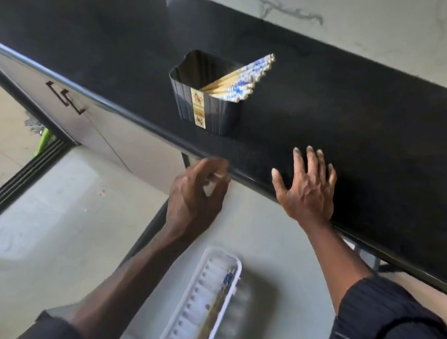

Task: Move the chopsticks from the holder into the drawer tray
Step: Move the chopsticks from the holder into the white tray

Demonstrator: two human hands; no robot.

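Observation:
A black ribbed holder [213, 111] with a yellow label stands near the front edge of the black counter [364, 125]. Several wooden chopsticks [242, 82] with blue-and-white tops lean out of it to the right. Below the counter lies a white tray [176, 325], blurred, with at least one chopstick [212, 310] in it. My right hand [306, 188] rests flat on the counter edge, fingers spread, to the right of the holder and apart from it. My left hand [199, 191] hovers just below the counter edge with curled fingers; nothing shows clearly in it.
Grey cabinet fronts with dark handles [65, 97] run under the counter at left. A pale floor with a dark threshold strip [6, 192] lies below. Something green [43, 140] sits at the cabinet's base. A marbled white wall [350, 21] backs the counter.

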